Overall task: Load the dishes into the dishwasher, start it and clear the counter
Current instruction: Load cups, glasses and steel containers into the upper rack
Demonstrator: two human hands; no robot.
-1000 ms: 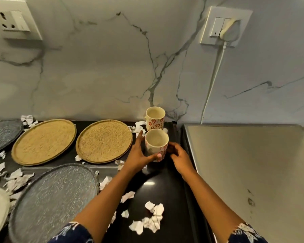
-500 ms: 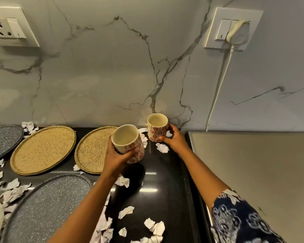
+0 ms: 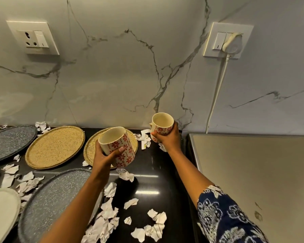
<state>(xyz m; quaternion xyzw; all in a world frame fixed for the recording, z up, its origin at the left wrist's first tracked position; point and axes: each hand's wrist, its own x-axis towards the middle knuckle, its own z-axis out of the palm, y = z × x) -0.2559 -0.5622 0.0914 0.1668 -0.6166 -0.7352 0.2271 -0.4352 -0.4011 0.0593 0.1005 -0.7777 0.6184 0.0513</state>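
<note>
marble wall [image 3: 112,76], white with grey veins, across upper frame | socket plate [image 3: 32,37] with switch, upper left | switch plate [image 3: 218,40], upper right, white plug [image 3: 232,42] seated in it | white cable [image 3: 216,95] from plug, hanging down wall at right

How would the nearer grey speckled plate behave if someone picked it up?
The nearer grey speckled plate looks like stoneware, so probably stiff, heavy and breakable. Wide and shallow, it may be awkward to lift by one edge. On the glossy black counter it would probably slide rather than tip.
</note>
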